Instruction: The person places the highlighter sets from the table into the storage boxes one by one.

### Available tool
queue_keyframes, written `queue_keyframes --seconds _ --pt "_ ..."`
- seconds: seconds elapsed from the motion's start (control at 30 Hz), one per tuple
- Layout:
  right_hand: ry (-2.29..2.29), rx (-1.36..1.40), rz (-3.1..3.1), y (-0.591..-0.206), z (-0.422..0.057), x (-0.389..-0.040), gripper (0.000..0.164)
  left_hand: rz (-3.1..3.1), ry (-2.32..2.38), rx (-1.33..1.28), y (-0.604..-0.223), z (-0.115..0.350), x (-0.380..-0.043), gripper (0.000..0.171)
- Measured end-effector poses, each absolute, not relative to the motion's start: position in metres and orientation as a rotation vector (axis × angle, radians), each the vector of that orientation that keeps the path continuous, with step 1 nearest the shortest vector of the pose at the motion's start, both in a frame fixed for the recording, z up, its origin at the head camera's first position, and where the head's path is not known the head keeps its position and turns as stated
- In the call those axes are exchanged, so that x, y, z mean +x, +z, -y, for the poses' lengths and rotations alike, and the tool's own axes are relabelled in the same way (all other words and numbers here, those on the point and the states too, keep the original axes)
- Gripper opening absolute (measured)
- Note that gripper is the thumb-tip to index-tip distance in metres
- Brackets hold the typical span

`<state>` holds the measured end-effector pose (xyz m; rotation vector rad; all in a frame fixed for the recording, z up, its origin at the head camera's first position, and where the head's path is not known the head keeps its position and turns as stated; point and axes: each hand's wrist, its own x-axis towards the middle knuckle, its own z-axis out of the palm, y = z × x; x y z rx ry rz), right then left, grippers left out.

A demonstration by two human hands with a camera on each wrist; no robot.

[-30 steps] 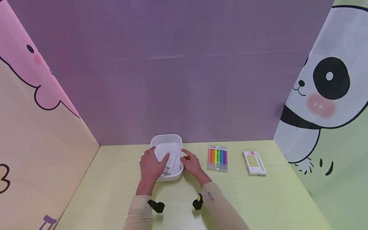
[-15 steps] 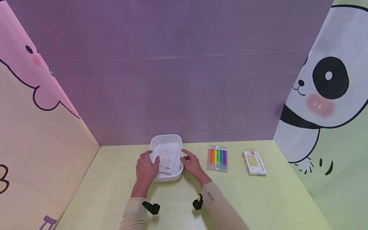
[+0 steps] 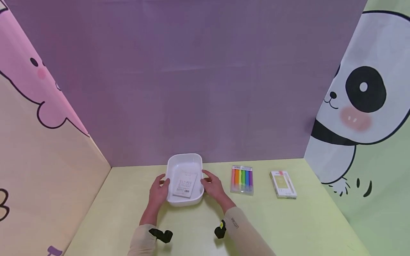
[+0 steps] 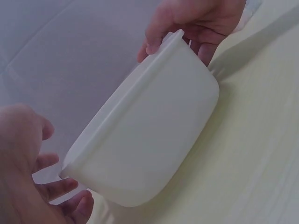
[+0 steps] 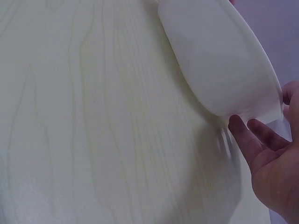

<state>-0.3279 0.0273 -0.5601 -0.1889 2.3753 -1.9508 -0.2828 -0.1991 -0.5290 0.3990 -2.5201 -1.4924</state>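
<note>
A white plastic basin (image 3: pixel 185 203) sits on the table near the back wall. Inside it lies a flat white packet (image 3: pixel 185 185) with printed lines and a barcode. My right hand (image 3: pixel 214 185) holds the basin's right rim, thumb over the edge and fingers against the outer wall; the left wrist view shows this right hand (image 4: pixel 196 21) at the far end of the rim. At the opposite side is my left hand (image 3: pixel 158 192), fingers spread and loosely bent right beside the rim. Its fingertips (image 4: pixel 84 203) come close to the basin's near corner (image 4: pixel 126 193).
To the right of the basin, a clear pack of rainbow-coloured pens (image 3: pixel 242 180) lies on the pale yellow table (image 3: pixel 320 224). Farther right is a white box with a gold panel (image 3: pixel 283 185). A purple wall (image 3: pixel 205 89) rises behind, with printed panels on both sides.
My left hand has drawn back left from over the basin to outside its left rim, uncovering the packet. The right hand stays at the right rim. The head view has tilted slightly.
</note>
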Motion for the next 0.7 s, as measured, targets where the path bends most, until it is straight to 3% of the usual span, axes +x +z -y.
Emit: queue_keyframes --seconds 0.7 --pt "-1.994 -0.158 -2.335 -0.5598 -0.0271 -0.3243 0.044 2.428 -1.701 0.363 -0.5395 0.2050 -0.2813 0.038"
